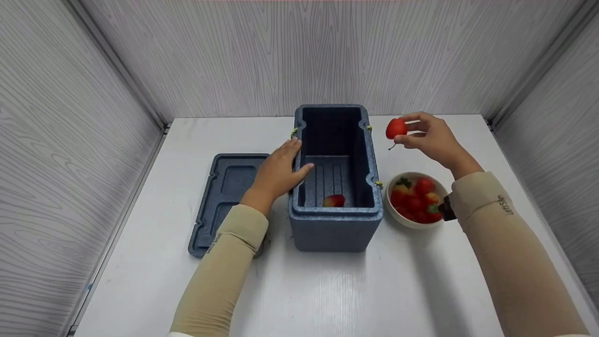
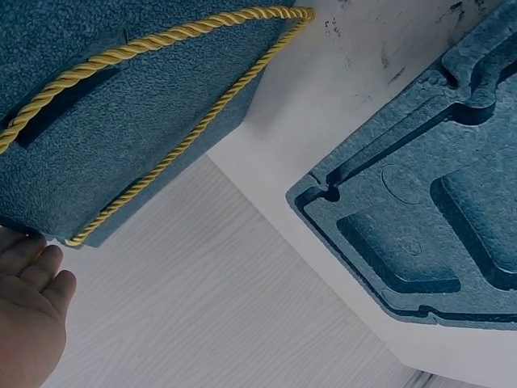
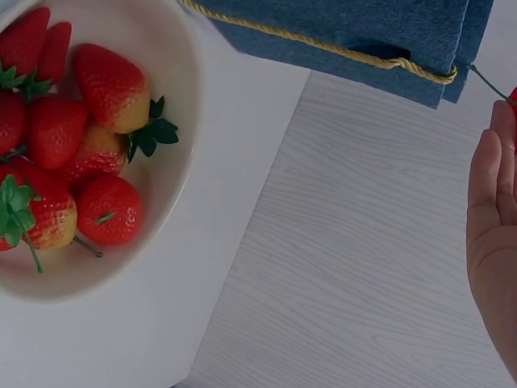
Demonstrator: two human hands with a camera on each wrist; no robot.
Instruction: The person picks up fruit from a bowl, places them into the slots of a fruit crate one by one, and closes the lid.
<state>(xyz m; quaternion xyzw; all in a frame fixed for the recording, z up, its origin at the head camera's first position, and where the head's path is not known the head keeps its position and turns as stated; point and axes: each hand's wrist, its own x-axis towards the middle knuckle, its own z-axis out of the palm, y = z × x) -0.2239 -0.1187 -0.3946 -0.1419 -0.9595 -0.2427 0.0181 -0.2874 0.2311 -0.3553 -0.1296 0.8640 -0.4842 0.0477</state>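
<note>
My left hand (image 1: pixel 281 167) rests on the left rim of a dark blue foam box (image 1: pixel 334 234), thumb over the opening. In the left wrist view its fingertips (image 2: pixel 60 287) lie right at the box's edge. A red and yellow strawberry (image 1: pixel 334 201) lies on the box floor at the near end. My right hand (image 1: pixel 433 138) pinches a red strawberry (image 1: pixel 396 128) with a thin stem, held right of the box and beyond a cream bowl (image 1: pixel 412 224). Several strawberries (image 3: pixel 109 89) fill that bowl, some with green leaves. The right wrist view shows only a sliver of the held strawberry.
The box's blue lid (image 1: pixel 229 187) lies on the white table (image 1: pixel 309 295) to its left, partly under my left arm. A yellow rope handle (image 2: pixel 194 28) runs along the box's side. Grey wood-grain panels (image 1: pixel 243 56) enclose the table at the back and sides.
</note>
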